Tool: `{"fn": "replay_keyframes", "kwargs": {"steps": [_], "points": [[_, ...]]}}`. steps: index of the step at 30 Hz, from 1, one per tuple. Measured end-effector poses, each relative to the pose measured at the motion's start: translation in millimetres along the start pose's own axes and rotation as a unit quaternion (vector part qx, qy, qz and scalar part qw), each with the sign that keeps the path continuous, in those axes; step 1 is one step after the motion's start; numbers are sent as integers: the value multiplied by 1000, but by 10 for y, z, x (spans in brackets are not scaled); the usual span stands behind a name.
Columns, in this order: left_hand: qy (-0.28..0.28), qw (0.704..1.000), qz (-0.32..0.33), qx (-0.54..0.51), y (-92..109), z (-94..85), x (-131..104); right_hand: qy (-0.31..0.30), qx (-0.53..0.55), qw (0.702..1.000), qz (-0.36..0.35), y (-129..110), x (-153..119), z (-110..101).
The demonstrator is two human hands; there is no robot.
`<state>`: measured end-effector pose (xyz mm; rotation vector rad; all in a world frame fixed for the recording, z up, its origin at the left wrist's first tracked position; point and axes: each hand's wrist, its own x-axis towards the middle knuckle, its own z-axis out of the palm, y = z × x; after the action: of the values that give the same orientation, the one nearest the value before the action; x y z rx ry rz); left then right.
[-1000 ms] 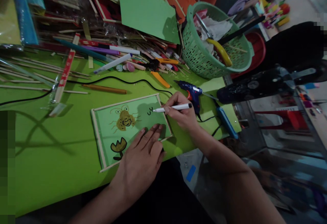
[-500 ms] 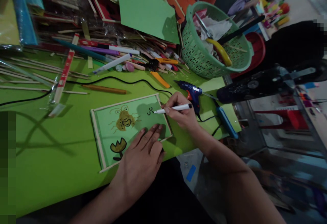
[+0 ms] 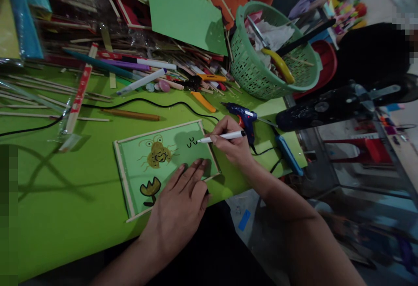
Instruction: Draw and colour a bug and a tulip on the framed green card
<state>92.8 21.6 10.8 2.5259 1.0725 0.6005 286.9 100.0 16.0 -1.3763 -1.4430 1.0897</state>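
Observation:
My right hand (image 3: 231, 141) pinches a white marker (image 3: 225, 136), its tip at small black curved marks near the right side of a green card (image 3: 178, 140). Thin wooden sticks frame the card. My left hand (image 3: 183, 199) lies flat over the card's lower edge with its fingers stretched out and holds nothing. On the card, left of my fingers, are a brown bug drawing (image 3: 159, 155) with eyes and legs and, below it, a black-outlined tulip (image 3: 150, 189).
A blue glue gun (image 3: 243, 118) lies right of the card, beneath a green basket (image 3: 261, 68) of odds and ends. Orange-handled pliers (image 3: 203, 102), pens, sticks and a black cable (image 3: 143, 99) spread behind the card. A person's dark shape (image 3: 372, 55) is at the right.
The short black strokes beside the marker tip have grown slightly. The whole view has shifted a little, and my left hand stays on the card.

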Motion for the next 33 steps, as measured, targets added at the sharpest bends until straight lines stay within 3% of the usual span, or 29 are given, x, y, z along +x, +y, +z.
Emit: {"fn": "replay_keyframes", "kwargs": {"steps": [9, 22, 33], "points": [[-2, 1000, 1, 5, 2, -6, -2, 15, -19, 999, -32, -53, 18, 15], [-3, 1000, 0, 5, 5, -9, 2, 0, 23, 1000, -16, -5, 3, 10], [-9, 1000, -4, -2, 0, -19, -13, -6, -21, 1000, -16, -66, -4, 19]]}}
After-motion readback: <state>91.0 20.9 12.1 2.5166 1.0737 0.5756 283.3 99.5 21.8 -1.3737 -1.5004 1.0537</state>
